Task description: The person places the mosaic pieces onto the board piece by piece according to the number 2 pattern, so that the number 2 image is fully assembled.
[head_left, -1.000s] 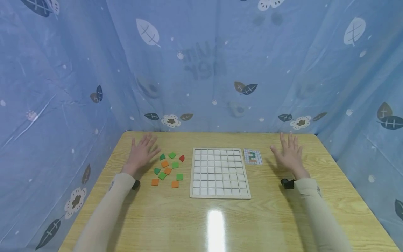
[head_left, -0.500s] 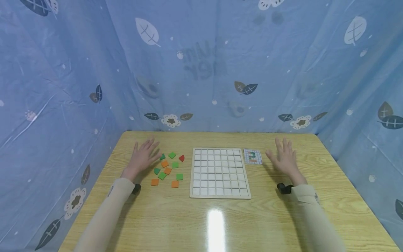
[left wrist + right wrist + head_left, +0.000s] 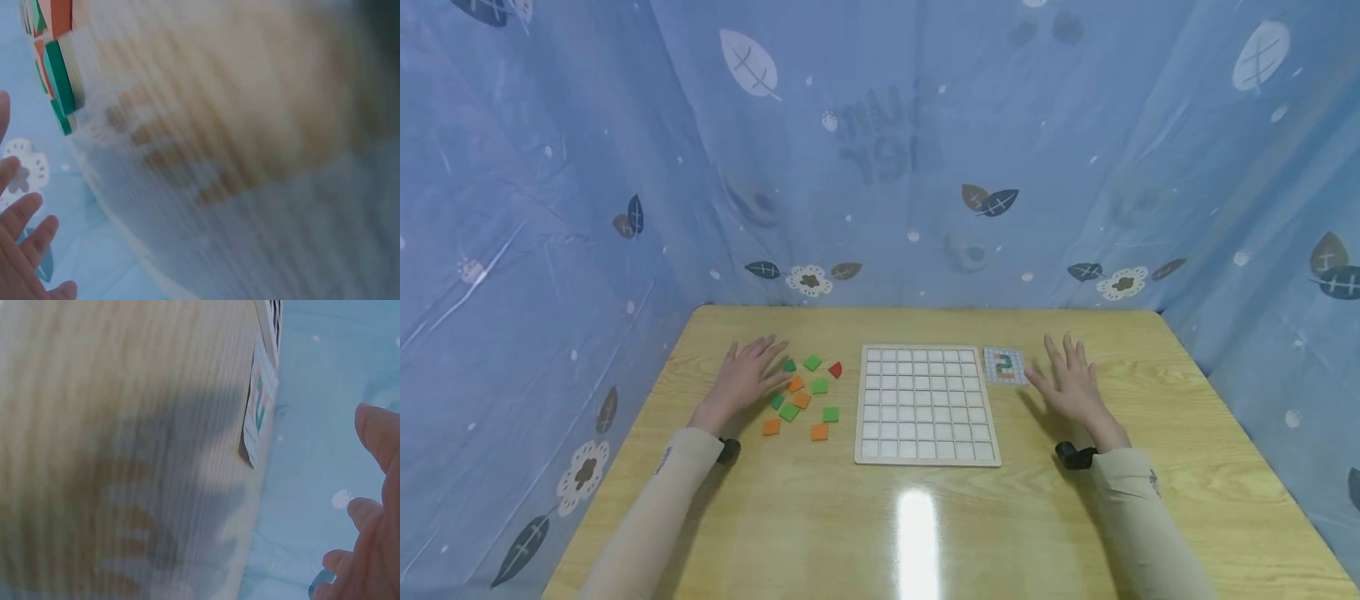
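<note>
In the head view the left hand, fingers spread, hovers beside several loose flat pieces, among them a green square, an orange square and a red wedge. The right hand hovers with fingers spread, its thumb near a small card printed with a coloured figure on a grid. Both hands hold nothing. Between them lies a white gridded board with no pieces on it. The left wrist view shows a dark green piece at the upper left; the right wrist view shows the card edge-on.
A wooden table carries everything, with a bright reflection near its front. A blue patterned curtain stands behind it and at both sides. Dark wrist straps show at both sleeves.
The right hand has moved left, closer to the card. The left hand has shifted slightly right, toward the pieces. The head view has tilted a little; pieces, board and card lie as before.
</note>
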A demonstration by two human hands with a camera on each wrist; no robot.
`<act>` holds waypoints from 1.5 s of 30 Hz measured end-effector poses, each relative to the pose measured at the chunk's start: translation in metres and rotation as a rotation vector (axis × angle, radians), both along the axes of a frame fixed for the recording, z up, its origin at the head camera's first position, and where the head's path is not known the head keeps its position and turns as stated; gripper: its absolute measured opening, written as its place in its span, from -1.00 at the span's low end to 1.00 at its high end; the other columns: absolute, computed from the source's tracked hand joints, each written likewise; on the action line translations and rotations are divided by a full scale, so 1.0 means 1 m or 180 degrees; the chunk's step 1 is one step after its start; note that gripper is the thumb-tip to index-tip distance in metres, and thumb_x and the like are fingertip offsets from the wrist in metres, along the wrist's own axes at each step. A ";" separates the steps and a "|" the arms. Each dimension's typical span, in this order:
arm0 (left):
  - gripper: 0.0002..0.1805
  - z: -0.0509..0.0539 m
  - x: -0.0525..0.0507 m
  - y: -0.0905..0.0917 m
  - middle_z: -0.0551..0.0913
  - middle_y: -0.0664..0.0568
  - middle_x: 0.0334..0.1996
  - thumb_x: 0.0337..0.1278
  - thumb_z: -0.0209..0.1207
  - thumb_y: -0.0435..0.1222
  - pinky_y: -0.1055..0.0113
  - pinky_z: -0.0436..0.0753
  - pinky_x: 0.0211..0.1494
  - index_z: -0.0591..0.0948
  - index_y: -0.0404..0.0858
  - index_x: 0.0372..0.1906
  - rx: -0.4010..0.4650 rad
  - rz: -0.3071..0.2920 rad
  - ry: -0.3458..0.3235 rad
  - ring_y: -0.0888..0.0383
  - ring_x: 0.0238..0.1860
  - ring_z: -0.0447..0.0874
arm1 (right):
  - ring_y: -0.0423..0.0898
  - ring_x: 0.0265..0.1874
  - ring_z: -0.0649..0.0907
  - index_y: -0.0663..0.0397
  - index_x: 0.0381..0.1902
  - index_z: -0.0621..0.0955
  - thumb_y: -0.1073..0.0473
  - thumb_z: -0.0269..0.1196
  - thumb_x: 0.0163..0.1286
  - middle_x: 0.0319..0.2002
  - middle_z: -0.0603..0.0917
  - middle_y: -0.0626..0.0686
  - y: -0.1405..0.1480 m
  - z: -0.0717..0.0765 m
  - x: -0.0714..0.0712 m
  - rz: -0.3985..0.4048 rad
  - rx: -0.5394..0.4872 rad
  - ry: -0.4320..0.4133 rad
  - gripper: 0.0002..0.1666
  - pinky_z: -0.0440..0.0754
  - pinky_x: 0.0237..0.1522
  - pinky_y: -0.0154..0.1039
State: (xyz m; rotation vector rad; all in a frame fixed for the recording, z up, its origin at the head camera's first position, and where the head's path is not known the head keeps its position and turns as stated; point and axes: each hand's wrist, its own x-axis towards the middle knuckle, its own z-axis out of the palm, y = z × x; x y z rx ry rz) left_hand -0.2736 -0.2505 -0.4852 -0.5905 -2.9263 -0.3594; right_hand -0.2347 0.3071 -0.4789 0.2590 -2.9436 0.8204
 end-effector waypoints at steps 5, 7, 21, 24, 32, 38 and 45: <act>-0.30 0.006 0.002 0.006 0.17 -0.15 0.38 0.16 0.11 0.05 -0.30 -0.14 0.33 0.26 -0.09 0.37 0.0011 -0.0061 -0.0054 -0.17 0.36 0.11 | 0.32 0.35 -0.43 0.12 0.46 -0.13 -0.19 -0.02 0.39 0.41 -0.37 0.34 -0.004 0.003 0.003 0.0107 0.0019 -0.0037 -0.07 -0.37 0.20 0.44; -0.31 0.007 0.003 0.008 0.18 -0.15 0.38 0.17 0.10 0.05 -0.30 -0.14 0.33 0.26 -0.09 0.37 -0.0007 -0.0072 -0.0082 -0.18 0.35 0.12 | 0.35 0.34 -0.40 0.14 0.46 -0.13 -0.19 -0.02 0.38 0.41 -0.36 0.36 -0.006 0.003 0.004 0.0142 0.0022 -0.0045 -0.07 -0.36 0.19 0.44; -0.35 0.012 0.001 0.011 0.43 -0.14 0.18 0.10 0.17 0.06 -0.24 0.05 0.31 0.41 -0.12 0.27 0.0008 -0.0089 -0.0121 -0.18 0.21 0.31 | 0.40 0.35 -0.30 0.11 0.46 -0.08 -0.15 0.02 0.39 0.40 -0.25 0.42 -0.020 -0.001 0.016 0.0280 0.0010 -0.0122 -0.10 -0.31 0.18 0.47; -0.37 0.012 0.001 0.011 0.46 -0.12 0.10 0.08 0.18 0.06 -0.23 0.15 0.26 0.45 -0.12 0.24 0.0009 -0.0083 -0.0132 -0.16 0.15 0.36 | 0.42 0.35 -0.29 0.12 0.46 -0.07 -0.13 0.02 0.39 0.40 -0.24 0.43 -0.024 -0.002 0.018 0.0333 0.0046 -0.0132 -0.11 -0.30 0.18 0.47; -0.41 0.012 0.004 0.011 0.50 -0.06 -0.02 0.07 0.17 0.10 -0.18 0.27 0.17 0.52 -0.10 0.17 0.0037 -0.0013 -0.0269 -0.07 0.05 0.41 | 0.44 0.34 -0.23 0.19 0.43 0.02 -0.12 0.04 0.37 0.39 -0.19 0.44 -0.035 -0.005 0.027 0.0459 0.0082 -0.0151 -0.14 -0.25 0.16 0.49; -0.48 0.008 0.006 0.011 0.52 -0.02 -0.04 0.04 0.19 0.11 -0.15 0.28 0.17 0.59 -0.06 0.07 0.0038 -0.0015 -0.0316 -0.02 0.03 0.41 | 0.44 0.34 -0.20 0.16 0.44 0.03 -0.13 0.05 0.37 0.40 -0.19 0.41 -0.040 -0.009 0.033 0.0539 0.0066 -0.0240 -0.14 -0.22 0.18 0.48; -0.60 0.006 0.011 0.013 0.54 0.01 -0.08 0.00 0.24 0.08 -0.14 0.28 0.17 0.66 -0.03 -0.09 -0.0028 -0.0014 -0.0373 0.00 0.00 0.43 | 0.45 0.34 -0.18 0.13 0.44 0.03 -0.10 0.07 0.36 0.40 -0.17 0.43 -0.044 -0.014 0.041 0.0631 0.0010 -0.0308 -0.14 -0.17 0.17 0.48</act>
